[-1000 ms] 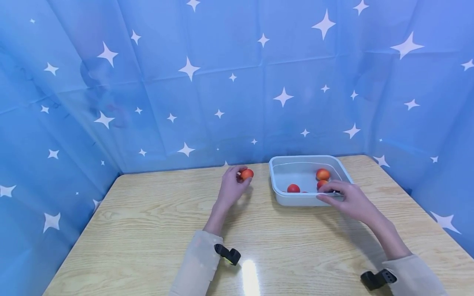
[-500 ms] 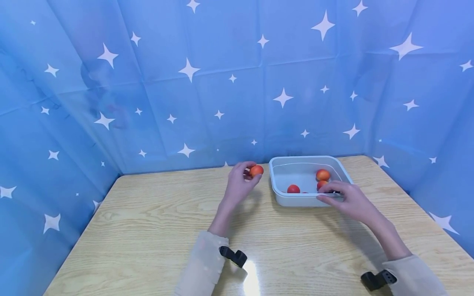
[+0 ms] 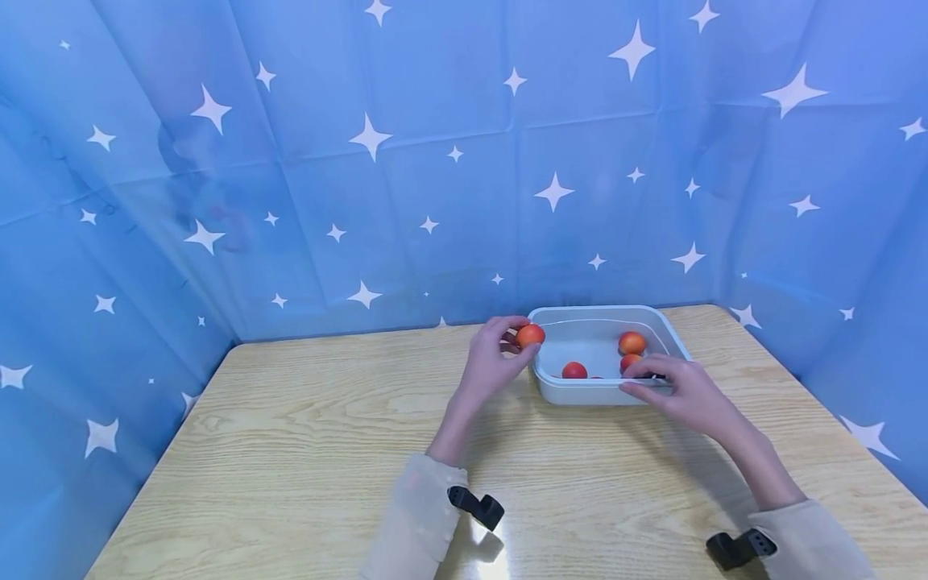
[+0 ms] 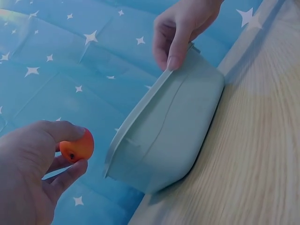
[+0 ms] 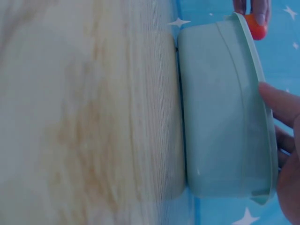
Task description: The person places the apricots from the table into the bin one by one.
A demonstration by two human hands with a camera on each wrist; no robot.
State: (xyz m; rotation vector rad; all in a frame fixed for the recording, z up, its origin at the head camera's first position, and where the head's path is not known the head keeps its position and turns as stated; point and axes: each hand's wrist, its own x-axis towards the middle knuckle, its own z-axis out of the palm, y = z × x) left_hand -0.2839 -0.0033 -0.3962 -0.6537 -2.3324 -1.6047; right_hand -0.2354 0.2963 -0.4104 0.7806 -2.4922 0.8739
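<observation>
My left hand [image 3: 495, 358] pinches a small round red-orange fruit [image 3: 531, 336] between thumb and fingers, at the left rim of a pale blue-green plastic tub [image 3: 594, 392]. In the left wrist view this fruit [image 4: 78, 146] shows a dark spot at one end and is held a little apart from the tub. My right hand [image 3: 677, 391] grips the tub's near rim at its right part, thumb outside and fingers inside. Within the tub lie several similar fruits, among them one red fruit [image 3: 575, 370] behind the near wall and one orange-red fruit [image 3: 632, 342] at the right.
The tub stands on a wood-grain table [image 3: 304, 435], close to its back edge. A blue curtain [image 3: 406, 201] with white stars hangs behind the table and along both sides. Each sleeve carries a small black wrist camera [image 3: 476, 507].
My left hand has carried the fruit rightward, from above the table to the tub's left rim. My right hand has stayed on the near rim, and the tub has not moved.
</observation>
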